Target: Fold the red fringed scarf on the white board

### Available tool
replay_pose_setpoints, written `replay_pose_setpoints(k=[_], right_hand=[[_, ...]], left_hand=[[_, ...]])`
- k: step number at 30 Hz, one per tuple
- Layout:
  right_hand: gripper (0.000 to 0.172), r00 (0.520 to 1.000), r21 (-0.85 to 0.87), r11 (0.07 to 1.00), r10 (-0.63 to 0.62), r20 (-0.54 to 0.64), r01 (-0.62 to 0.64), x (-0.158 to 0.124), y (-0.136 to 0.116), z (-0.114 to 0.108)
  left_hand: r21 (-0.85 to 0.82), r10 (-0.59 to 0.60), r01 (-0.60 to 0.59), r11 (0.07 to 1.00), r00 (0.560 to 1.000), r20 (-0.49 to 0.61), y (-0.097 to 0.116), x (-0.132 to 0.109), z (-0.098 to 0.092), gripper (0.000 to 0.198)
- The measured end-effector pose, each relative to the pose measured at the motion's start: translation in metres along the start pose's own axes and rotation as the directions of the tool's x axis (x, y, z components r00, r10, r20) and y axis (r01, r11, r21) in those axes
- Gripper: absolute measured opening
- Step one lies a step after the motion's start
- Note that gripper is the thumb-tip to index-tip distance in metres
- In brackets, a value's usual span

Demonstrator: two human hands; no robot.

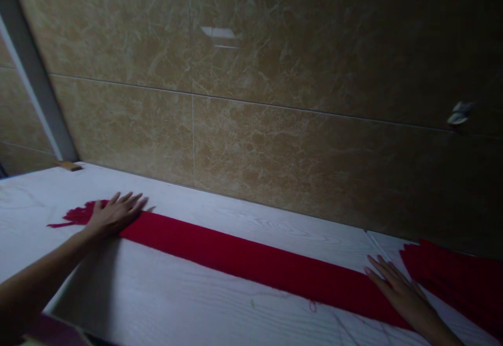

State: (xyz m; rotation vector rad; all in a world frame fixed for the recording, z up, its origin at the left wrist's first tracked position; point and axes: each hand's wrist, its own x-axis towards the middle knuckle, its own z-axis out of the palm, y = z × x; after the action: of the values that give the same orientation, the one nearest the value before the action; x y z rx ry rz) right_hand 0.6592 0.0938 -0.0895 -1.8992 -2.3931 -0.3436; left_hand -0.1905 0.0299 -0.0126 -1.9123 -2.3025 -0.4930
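Observation:
A long red scarf (251, 259) lies stretched flat across a white wood-grain table (165, 304). Its fringed end (73, 215) is at the left. My left hand (116, 214) rests palm down on the scarf near that fringe, fingers spread and open. My right hand (395, 283) lies flat on the scarf's right part, fingers stretched out. More red fabric (459, 278) is bunched beyond my right hand at the far right.
A beige marble-tiled wall (251, 99) rises directly behind the table. A small wooden block (68, 165) sits at the table's back left corner by a grey frame (35, 84). A small metal fitting (459, 114) is on the wall at right.

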Motion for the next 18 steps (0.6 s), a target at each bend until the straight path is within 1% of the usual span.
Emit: replay_pose_setpoints(k=[2, 3, 4, 5, 6, 7, 8, 9, 10, 11, 12, 13, 14, 16, 18], right_hand=[[0.060, 0.990, -0.027, 1.000, 0.016, 0.139, -0.012, 0.002, -0.013, -0.019], [0.059, 0.983, -0.037, 0.998, 0.055, 0.174, -0.049, 0.004, -0.023, -0.033], [0.058, 0.975, -0.042, 0.994, 0.104, 0.197, -0.098, 0.008, -0.036, -0.047], [0.058, 0.965, -0.041, 0.986, 0.165, 0.204, -0.160, 0.011, -0.052, -0.064], [0.060, 0.957, -0.035, 0.976, 0.215, 0.195, -0.213, 0.015, -0.071, -0.080], [0.061, 0.963, -0.020, 0.977, 0.215, 0.160, -0.214, 0.019, -0.095, -0.097], [0.061, 0.979, 0.036, 0.984, 0.169, 0.113, -0.174, 0.023, -0.121, -0.112], [0.060, 0.986, 0.117, 0.984, 0.120, 0.118, -0.134, 0.026, -0.149, -0.125], [0.060, 0.992, 0.209, 0.976, 0.037, 0.119, -0.062, 0.027, -0.178, -0.136], [0.059, 0.993, 0.293, 0.956, -0.040, 0.114, 0.005, 0.028, -0.206, -0.145], [0.058, 0.985, 0.353, 0.934, -0.113, 0.130, 0.060, 0.028, -0.232, -0.151], [0.059, 0.976, 0.390, 0.915, -0.170, 0.137, 0.105, 0.028, -0.256, -0.156], [0.059, 0.967, 0.414, 0.899, -0.215, 0.137, 0.141, 0.027, -0.275, -0.158], [0.060, 0.953, 0.433, 0.885, -0.261, 0.155, 0.172, 0.024, -0.302, -0.158], [0.061, 0.946, 0.439, 0.880, -0.278, 0.163, 0.183, 0.021, -0.313, -0.154]], left_hand=[[0.137, 0.035, -0.022, 0.990, 0.995, -0.092, 0.031, 0.005, -0.013, 0.073], [0.179, 0.080, -0.058, 0.982, 0.990, -0.118, 0.053, 0.008, -0.019, 0.073], [0.169, 0.142, -0.119, 0.978, 0.981, -0.132, 0.078, 0.012, -0.024, 0.070], [0.117, 0.175, -0.160, 0.980, 0.976, -0.131, 0.106, 0.014, -0.026, 0.069], [0.043, 0.240, -0.237, 0.970, 0.969, -0.063, 0.136, 0.016, -0.026, 0.069], [0.002, 0.319, -0.319, 0.948, 0.948, -0.012, 0.166, 0.015, -0.025, 0.066], [-0.029, 0.383, -0.383, 0.923, 0.923, 0.020, 0.195, 0.012, -0.021, 0.060], [-0.068, 0.456, -0.453, 0.889, 0.888, 0.053, 0.222, 0.007, -0.015, 0.055], [-0.136, 0.543, -0.530, 0.837, 0.835, 0.092, 0.246, -0.001, -0.010, 0.053], [-0.187, 0.603, -0.578, 0.794, 0.788, 0.123, 0.267, -0.010, -0.004, 0.053], [-0.225, 0.638, -0.602, 0.766, 0.755, 0.152, 0.284, -0.019, 0.002, 0.054], [-0.255, 0.660, -0.614, 0.747, 0.731, 0.172, 0.297, -0.029, 0.006, 0.055], [-0.273, 0.669, -0.616, 0.739, 0.718, 0.191, 0.307, -0.038, 0.009, 0.057], [-0.292, 0.663, -0.600, 0.745, 0.714, 0.224, 0.317, -0.053, 0.012, 0.059], [-0.290, 0.642, -0.575, 0.765, 0.722, 0.259, 0.317, -0.064, 0.012, 0.060]])
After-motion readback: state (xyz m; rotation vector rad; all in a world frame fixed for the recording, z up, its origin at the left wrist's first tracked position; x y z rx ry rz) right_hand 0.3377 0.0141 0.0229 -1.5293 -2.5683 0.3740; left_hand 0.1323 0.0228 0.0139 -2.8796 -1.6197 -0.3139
